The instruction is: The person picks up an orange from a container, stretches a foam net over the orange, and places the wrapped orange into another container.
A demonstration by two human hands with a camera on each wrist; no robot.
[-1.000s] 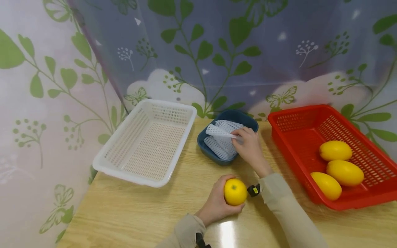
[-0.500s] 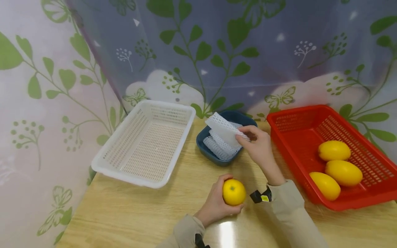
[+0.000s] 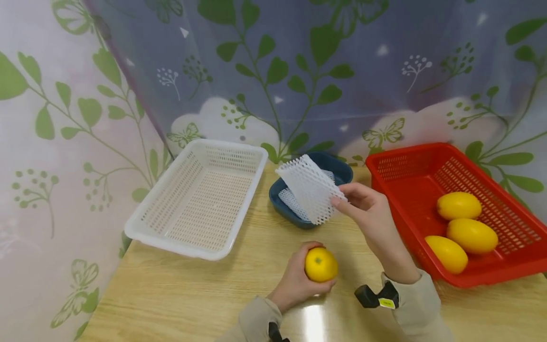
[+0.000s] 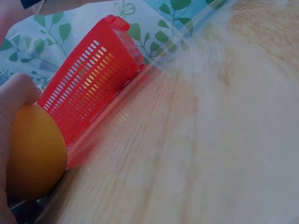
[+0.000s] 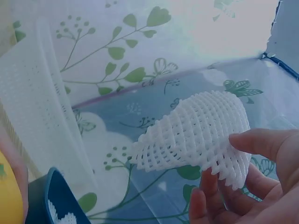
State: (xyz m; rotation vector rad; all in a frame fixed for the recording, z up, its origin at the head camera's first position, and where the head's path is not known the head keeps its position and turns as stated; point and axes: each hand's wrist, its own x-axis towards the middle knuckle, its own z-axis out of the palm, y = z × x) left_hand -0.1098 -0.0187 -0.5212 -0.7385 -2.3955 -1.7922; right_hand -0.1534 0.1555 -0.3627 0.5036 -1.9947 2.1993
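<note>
My left hand (image 3: 297, 277) grips a yellow, rounded fruit (image 3: 321, 265) low over the wooden table, its stem-end mark facing up. In the left wrist view the same fruit (image 4: 38, 151) shows orange-yellow under the thumb. With thumb and fingers my right hand (image 3: 369, 213) pinches one end of a white foam fruit net (image 3: 308, 190). This net hangs over the dark blue bowl (image 3: 284, 209), in which more foam nets (image 3: 291, 202) lie. Seen from the right wrist, the held net (image 5: 196, 133) is a mesh sleeve, partly spread at the fingertips.
A white slotted basket (image 3: 205, 204) stands at the left of the table (image 3: 179, 294). On the right, a red basket (image 3: 410, 190) holds three yellow fruits (image 3: 472, 236). Behind everything hangs a leaf-patterned curtain (image 3: 256, 57).
My right hand has lifted a foam net out of the blue bowl and drawn it right and toward me. The left hand keeps the fruit in nearly the same place.
</note>
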